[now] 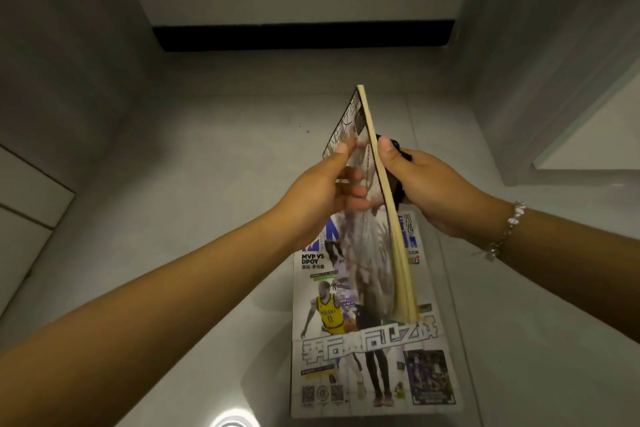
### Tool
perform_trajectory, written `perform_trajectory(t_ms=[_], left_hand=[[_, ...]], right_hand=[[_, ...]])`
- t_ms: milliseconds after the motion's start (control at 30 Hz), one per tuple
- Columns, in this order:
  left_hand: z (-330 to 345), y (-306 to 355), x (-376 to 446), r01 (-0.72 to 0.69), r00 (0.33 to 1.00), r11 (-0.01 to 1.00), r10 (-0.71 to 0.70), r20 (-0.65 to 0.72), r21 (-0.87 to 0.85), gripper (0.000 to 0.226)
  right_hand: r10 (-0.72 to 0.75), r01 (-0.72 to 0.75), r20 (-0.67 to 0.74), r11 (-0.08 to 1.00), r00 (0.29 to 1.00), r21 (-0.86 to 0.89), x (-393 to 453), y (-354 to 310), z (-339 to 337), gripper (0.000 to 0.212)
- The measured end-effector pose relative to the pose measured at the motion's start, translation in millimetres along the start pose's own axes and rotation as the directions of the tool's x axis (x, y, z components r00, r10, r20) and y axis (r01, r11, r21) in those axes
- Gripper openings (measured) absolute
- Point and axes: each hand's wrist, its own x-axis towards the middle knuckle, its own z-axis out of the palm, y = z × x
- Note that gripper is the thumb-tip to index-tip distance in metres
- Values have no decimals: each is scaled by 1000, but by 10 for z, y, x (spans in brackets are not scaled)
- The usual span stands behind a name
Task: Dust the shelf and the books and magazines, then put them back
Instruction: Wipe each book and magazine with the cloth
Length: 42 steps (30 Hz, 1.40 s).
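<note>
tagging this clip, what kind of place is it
Probably indoors in a home: pale tiled floor, plain grey walls, and a basketball magazine lying flat below the book held in both hands.

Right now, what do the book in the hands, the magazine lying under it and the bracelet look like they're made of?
Book: paper, with yellowed matte page edges and a printed cover.
Basketball magazine: glossy coated paper; its cover shines and shows fold creases.
Bracelet at the right wrist: pale glinting beads, perhaps pearl, glass or plastic; too small to tell.
</note>
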Motion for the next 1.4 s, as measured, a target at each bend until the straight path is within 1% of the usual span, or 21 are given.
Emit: perform_trajectory(t_ms=[67,133,200,234,300,367,434,467,534,567,601,701,767,834,901,1001,1101,1201,1268,1335,1401], left_hand=[[16,89,-14,-42,999,998,42,10,39,24],[35,161,-33,-78,997,993,77,17,86,23],[58,207,-47,-108,994,988,105,35,113,22],[71,235,-58,-119,993,986,116,33,114,22],[77,284,-61,-148,989,981,150,-3,126,24],[54,353,-47,-172,981,965,187,-60,196,30],[-17,402,-16,-170,970,954,207,-131,248,34],[-67,429,-15,-156,962,952,207,-179,263,37],[-153,494,-34,-144,945,955,211,-249,260,55],[-181,537,-61,-137,941,958,206,-269,254,62],[-201,589,-86,-140,938,960,207,-278,242,64],[-241,788,-172,-143,945,976,184,-270,165,60],[-218,1009,-260,-186,945,972,216,-246,142,42],[-168,1246,-347,-257,934,950,291,-208,178,27],[-130,1469,-436,-339,913,922,370,-172,186,27],[-96,1818,-562,-465,860,856,497,-117,226,34],[-63,2140,-637,-555,819,811,572,-52,183,39],[-3,2390,-658,-611,782,779,621,-41,141,42],[53,2551,-668,-621,777,776,628,-50,109,40],[135,2719,-685,-641,761,756,649,-24,129,36],[223,2914,-720,-688,717,711,697,-13,148,35]], right_hand=[[-20,20,27,1000,999,13,-20,-78,-70,36],[-62,62,23,998,998,-31,-33,-129,-120,29],[-103,100,-34,993,994,-64,-48,-181,-154,17],[-108,103,-73,992,991,-79,-56,-211,-172,16],[-108,93,-150,990,983,-107,-76,-295,-201,20],[-118,99,-206,990,971,-102,-95,-407,-245,24],[-150,140,-230,988,962,-60,-117,-556,-317,21],[-158,161,-227,987,961,-7,-131,-643,-359,19],[-173,202,-213,972,962,120,-169,-843,-448,17],[-203,238,-222,960,954,148,-191,-948,-494,16],[-240,282,-241,946,940,159,-218,-1060,-539,16],[-334,398,-308,901,891,175,-303,-1384,-682,15],[-381,457,-343,873,858,173,-373,-1572,-762,16],[-432,518,-371,839,822,168,-448,-1739,-819,18],[-460,568,-414,802,785,186,-517,-1902,-864,16],[-480,631,-486,747,730,210,-599,-2151,-950,15],[-509,693,-537,687,673,219,-649,-2404,-1069,14],[-527,741,-576,632,624,225,-692,-2659,-1191,16],[-533,769,-604,598,593,227,-719,-2829,-1284,13],[-534,792,-630,566,564,229,-737,-2999,-1383,14],[-534,806,-652,552,538,213,-724,-3169,-1484,14]])
